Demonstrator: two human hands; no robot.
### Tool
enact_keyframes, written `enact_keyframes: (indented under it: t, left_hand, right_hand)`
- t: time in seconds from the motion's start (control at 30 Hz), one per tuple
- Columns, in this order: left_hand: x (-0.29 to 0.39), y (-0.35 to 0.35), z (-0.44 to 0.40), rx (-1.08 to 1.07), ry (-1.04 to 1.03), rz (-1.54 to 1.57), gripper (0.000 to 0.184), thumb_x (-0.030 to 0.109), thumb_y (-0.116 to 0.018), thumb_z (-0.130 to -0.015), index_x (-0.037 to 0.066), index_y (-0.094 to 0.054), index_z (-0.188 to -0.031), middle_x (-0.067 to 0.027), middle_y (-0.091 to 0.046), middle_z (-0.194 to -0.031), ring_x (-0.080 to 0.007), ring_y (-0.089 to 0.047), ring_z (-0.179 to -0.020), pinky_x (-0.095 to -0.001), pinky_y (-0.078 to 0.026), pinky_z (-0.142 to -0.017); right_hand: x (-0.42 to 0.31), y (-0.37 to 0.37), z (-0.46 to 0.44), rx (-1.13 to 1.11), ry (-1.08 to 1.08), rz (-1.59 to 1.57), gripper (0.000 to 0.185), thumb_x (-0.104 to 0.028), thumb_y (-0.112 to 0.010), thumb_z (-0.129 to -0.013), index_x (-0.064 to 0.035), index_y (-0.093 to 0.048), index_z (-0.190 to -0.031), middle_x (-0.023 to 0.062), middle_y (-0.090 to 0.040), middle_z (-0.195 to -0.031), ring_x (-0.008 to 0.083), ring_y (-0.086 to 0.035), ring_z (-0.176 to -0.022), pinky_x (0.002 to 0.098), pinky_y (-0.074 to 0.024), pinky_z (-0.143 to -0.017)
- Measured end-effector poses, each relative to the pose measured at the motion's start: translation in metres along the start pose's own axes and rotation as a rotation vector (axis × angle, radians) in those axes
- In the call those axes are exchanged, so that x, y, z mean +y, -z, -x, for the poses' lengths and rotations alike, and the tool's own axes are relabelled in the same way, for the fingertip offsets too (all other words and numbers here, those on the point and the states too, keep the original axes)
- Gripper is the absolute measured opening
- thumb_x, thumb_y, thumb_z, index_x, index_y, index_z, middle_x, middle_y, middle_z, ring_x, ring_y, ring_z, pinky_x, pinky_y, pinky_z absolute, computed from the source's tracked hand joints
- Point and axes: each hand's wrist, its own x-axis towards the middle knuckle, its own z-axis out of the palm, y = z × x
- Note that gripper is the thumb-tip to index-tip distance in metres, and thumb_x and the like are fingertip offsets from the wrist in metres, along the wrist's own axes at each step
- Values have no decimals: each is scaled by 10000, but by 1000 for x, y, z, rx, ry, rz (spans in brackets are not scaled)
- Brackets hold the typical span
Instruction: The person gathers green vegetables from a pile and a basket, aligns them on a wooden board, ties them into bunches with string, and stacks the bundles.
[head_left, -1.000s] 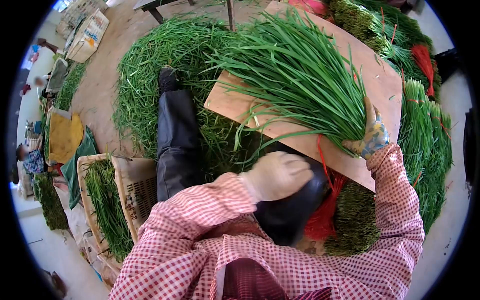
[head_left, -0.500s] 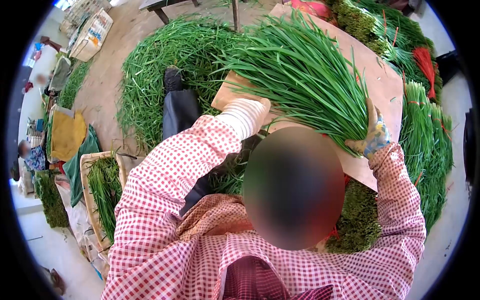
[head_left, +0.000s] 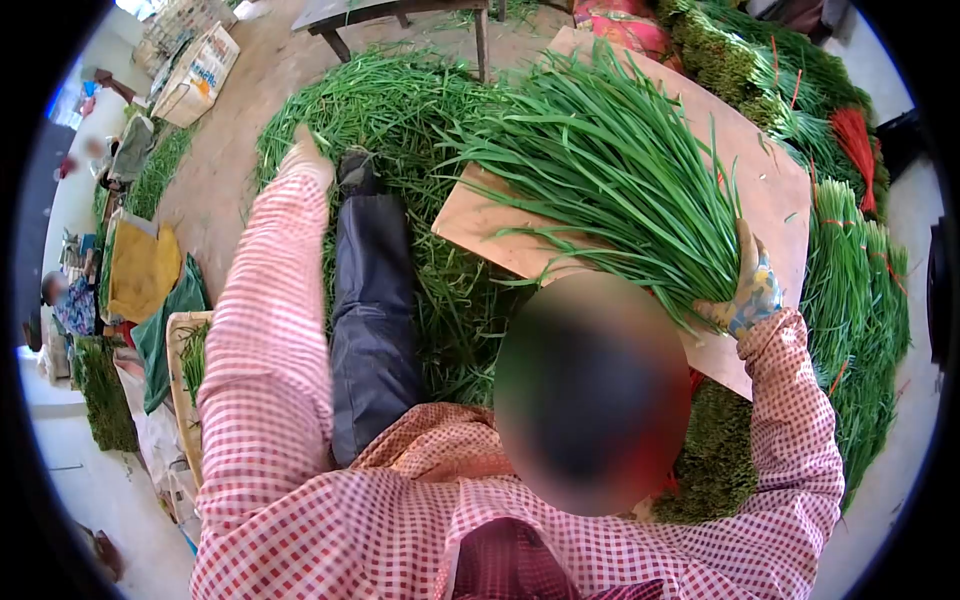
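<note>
Head view, leaves: long, green, fanned.
Right hand: grasping their base, fingers spread.
Left hand: blurred, we can't tell.

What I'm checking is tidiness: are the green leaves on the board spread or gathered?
Spread at the tips, gathered at the base: the green leaves fan out over the board and narrow toward the right hand.

A dark round blur hides part of the near edge of the pale wooden board. Left of the board, the left hand is smeared; farther off, the picture's top cuts the grey table.
</note>
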Motion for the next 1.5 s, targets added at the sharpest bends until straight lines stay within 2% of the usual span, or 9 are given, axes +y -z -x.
enact_keyframes:
  t: [0.1,0.17,0.27,0.37,0.5,0.77,0.87,1.03,1.5]
  left_hand:
    - [-1,14,17,267,-472,-3,610,196,-611,-862,43,-388,-1408,-225,-580,-1266,-323,-608,-1105,-397,-475,-950]
    - [40,25,74,-29,-685,244,380,221,-638,-868,11,-586,-1181,-185,-657,-1085,-258,-651,-966,-365,-522,-860]
    - [100,8,164,5,-1374,112,157,210,-623,-819,88,-655,-911,-112,-618,-750,-311,-624,-712,-359,-518,-651]
    - [153,-44,227,158,-1642,553,119,228,-589,-762,121,-575,-712,-72,-541,-611,-272,-586,-578,-416,-464,-523]
    - [215,-44,270,-398,-1604,71,330,327,-498,-883,53,-633,-1011,-161,-671,-853,-333,-665,-731,-457,-517,-593]
    - [248,-64,300,-481,-1630,-109,477,371,-380,-972,-24,-646,-991,-202,-658,-802,-368,-653,-700,-530,-482,-582]
    - [252,-112,313,-188,-1308,-333,459,351,-398,-966,-35,-646,-978,-210,-667,-803,-350,-662,-703,-520,-493,-575]
    - [264,-23,313,-573,-1475,-333,292,223,-466,-905,33,-607,-1076,-159,-686,-838,-355,-683,-778,-485,-535,-629]
    - [245,-71,309,-121,-1669,68,198,167,-556,-833,79,-580,-1009,-136,-656,-736,-332,-667,-692,-480,-510,-566]
  right_hand:
    - [1,1,-1,-10,21,-65,1246,-250,-905,-502,-18,-165,-1478,283,-355,-1401,426,-415,-1281,423,-383,-1083]
    - [-1,4,0,6,15,-20,1231,-243,-902,-501,-10,-183,-1473,285,-369,-1391,425,-418,-1280,420,-385,-1083]
    - [-16,12,1,-15,-5,-7,1215,-242,-904,-487,2,-219,-1460,293,-399,-1366,432,-435,-1265,419,-387,-1083]
    - [-16,9,0,-12,-36,37,1185,-276,-901,-521,-11,-227,-1458,307,-379,-1377,435,-440,-1260,423,-393,-1078]
    - [-8,5,0,11,-37,26,1183,-268,-882,-522,-28,-213,-1469,301,-387,-1366,431,-433,-1269,425,-394,-1072]
    - [4,-9,-3,91,28,-58,1151,-306,-886,-532,-68,-254,-1464,283,-408,-1345,434,-450,-1245,434,-410,-1055]
    - [5,-5,-2,64,48,-34,1124,-269,-883,-544,-51,-264,-1456,286,-418,-1340,426,-464,-1238,417,-417,-1049]
    - [-2,5,-2,9,24,-78,1126,-244,-884,-555,-48,-250,-1465,279,-402,-1367,412,-458,-1251,398,-402,-1065]
    - [2,-1,-3,9,-20,-73,1113,-260,-888,-562,-77,-270,-1469,255,-381,-1404,407,-414,-1292,405,-379,-1083]
